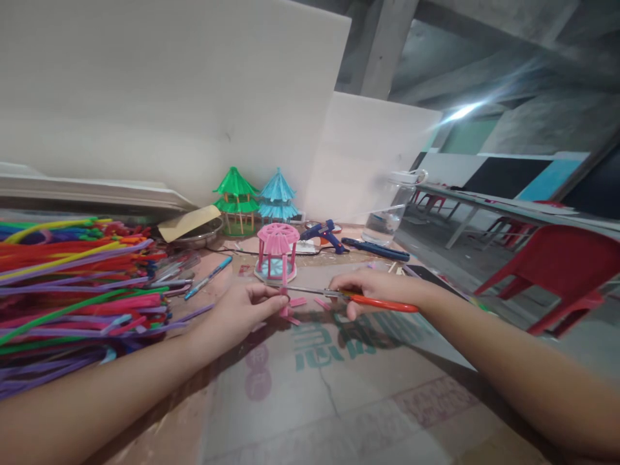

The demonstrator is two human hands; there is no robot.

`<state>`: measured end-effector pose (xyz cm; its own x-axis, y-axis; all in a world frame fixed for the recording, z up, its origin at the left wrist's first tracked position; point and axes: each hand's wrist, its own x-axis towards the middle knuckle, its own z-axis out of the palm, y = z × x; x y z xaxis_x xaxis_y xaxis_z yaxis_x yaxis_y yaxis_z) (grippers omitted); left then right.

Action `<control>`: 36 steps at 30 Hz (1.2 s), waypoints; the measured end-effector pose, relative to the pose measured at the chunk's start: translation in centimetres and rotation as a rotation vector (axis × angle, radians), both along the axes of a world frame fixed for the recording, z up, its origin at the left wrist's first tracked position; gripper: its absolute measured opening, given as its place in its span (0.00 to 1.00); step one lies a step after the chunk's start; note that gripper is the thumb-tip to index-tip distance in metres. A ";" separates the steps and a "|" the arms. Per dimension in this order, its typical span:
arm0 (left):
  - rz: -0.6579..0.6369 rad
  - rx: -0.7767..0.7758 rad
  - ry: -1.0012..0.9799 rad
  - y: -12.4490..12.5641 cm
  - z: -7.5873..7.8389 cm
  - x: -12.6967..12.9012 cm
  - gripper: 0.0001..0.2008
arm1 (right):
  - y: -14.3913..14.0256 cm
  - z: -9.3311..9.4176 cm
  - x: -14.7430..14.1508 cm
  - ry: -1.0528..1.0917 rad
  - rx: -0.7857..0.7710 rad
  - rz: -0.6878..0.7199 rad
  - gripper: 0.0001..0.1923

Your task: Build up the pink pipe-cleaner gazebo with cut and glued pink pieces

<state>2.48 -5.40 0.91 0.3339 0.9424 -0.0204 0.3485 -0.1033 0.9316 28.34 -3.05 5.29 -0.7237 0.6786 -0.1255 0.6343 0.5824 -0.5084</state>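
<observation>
My left hand [256, 309] pinches a pink pipe cleaner [285, 278] that stands upright between thumb and fingers. In my right hand [358, 290] are scissors [382, 303] with orange handles, their blades pointing left and reaching the pipe cleaner by my left fingertips. Whether the blades are closed on it I cannot tell. Short pink pieces [321, 303] lie on the table between and below the hands. Just behind the left hand stands a small pink pavilion model [278, 242] on a round base with a light blue floor.
Bundles of coloured pipe cleaners [87, 284] fill the left side. Behind are a green pavilion [236, 200], a blue pavilion [278, 197], a glue gun [325, 234], a blue utility knife [375, 249] and a clear water container [385, 213]. A blue pen [208, 278] lies left; red chairs [552, 271] stand right.
</observation>
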 end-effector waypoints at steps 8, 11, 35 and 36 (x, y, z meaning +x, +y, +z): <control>-0.018 0.027 -0.012 0.0 0.1 -0.1 0.17 | -0.1 -0.3 -0.1 0.043 -0.068 -0.022 0.14; -0.028 0.018 -0.016 0.1 0.1 -0.1 0.18 | 0.1 -0.7 0.2 0.082 -0.074 0.014 0.14; 0.045 0.286 0.109 0.3 0.7 -0.2 0.14 | -2.7 1.0 0.3 -0.348 0.231 0.090 0.22; 0.055 0.296 0.105 0.4 0.7 -0.2 0.14 | -2.8 1.1 0.2 -0.348 0.236 0.096 0.22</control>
<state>2.31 -5.04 1.57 0.2930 0.9291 0.2257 0.4537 -0.3429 0.8225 28.57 -5.83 6.41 -0.7267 0.6499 -0.2224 0.6819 0.7216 -0.1196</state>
